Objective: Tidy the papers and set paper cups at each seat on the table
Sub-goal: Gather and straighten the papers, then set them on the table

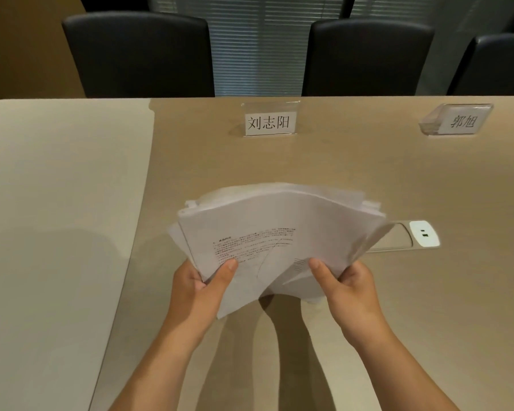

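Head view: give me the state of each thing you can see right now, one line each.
Paper stack: lifted off the table, fanned and uneven, sheets not aligned.
Left hand: grips the stack's lower left edge, thumb on top.
Right hand: grips the stack's lower right edge, thumb on top.
Middle name card: upright, facing the camera.
Right name card: tipped over backwards.
Table socket: nothing plugged in.
Paper cups: none in view.

Two acrylic name cards (268, 122) (461, 121) are stood near the table's (324, 164) far edge. A socket panel (410, 235) is set toward its right edge. Three dark chairs (137, 54) (367, 56) (493, 65) are drawn up behind the far edge.
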